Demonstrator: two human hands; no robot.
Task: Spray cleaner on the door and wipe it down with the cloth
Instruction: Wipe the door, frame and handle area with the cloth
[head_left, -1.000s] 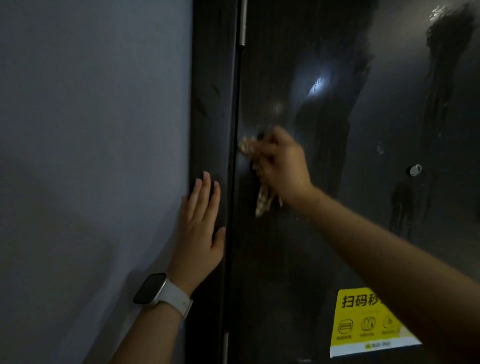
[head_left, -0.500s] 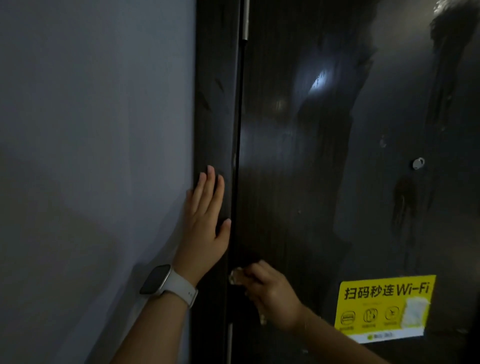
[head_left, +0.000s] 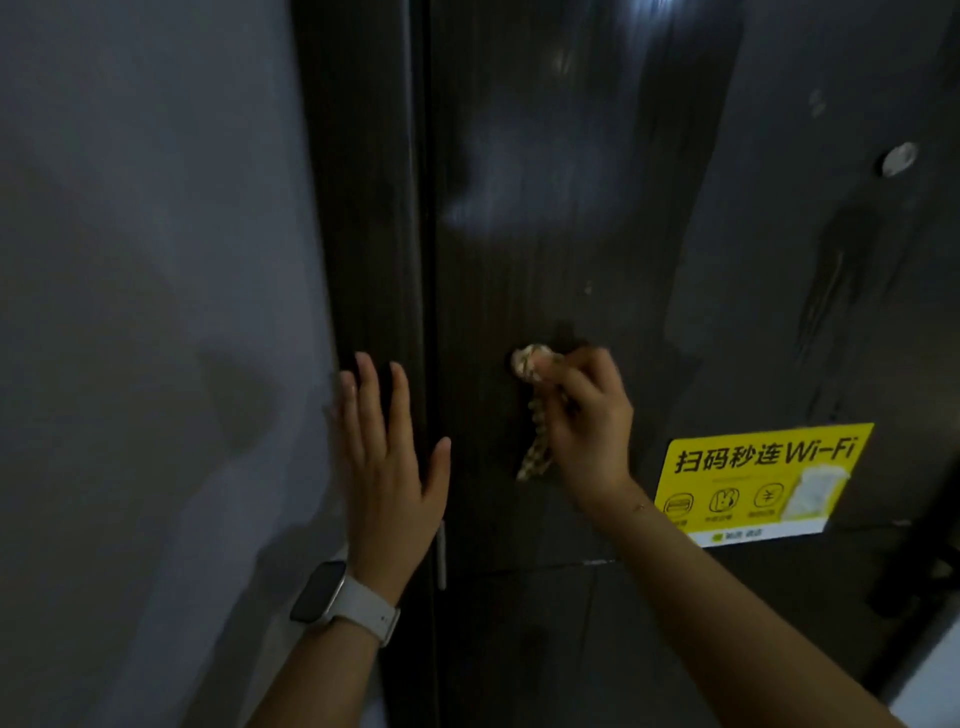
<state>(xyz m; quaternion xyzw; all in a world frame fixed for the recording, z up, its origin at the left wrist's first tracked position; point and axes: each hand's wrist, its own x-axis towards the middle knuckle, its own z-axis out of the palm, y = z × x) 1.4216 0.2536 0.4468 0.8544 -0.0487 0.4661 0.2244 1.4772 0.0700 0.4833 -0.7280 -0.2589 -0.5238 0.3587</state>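
Note:
The dark wood-grain door (head_left: 545, 218) fills the middle and right of the view, with wet streaks and glare on it. My right hand (head_left: 587, 431) grips a small patterned cloth (head_left: 532, 364) bunched in its fingers and holds it against the door; a loose end of the cloth hangs below the fist. My left hand (head_left: 387, 467) lies flat with straight fingers on the dark door frame (head_left: 363, 208), a white watch on its wrist. No spray bottle is in view.
A grey wall (head_left: 156, 312) takes up the left. A yellow Wi-Fi sticker (head_left: 758, 483) is stuck on the door right of my right hand. A small round fitting (head_left: 898, 158) sits at the upper right. A metal hinge (head_left: 441, 556) shows on the frame gap.
My right hand with the cloth swept down the door's left edge, then shifted right and away from the edge. The view tilted downward. My left hand stayed flat on the frame.

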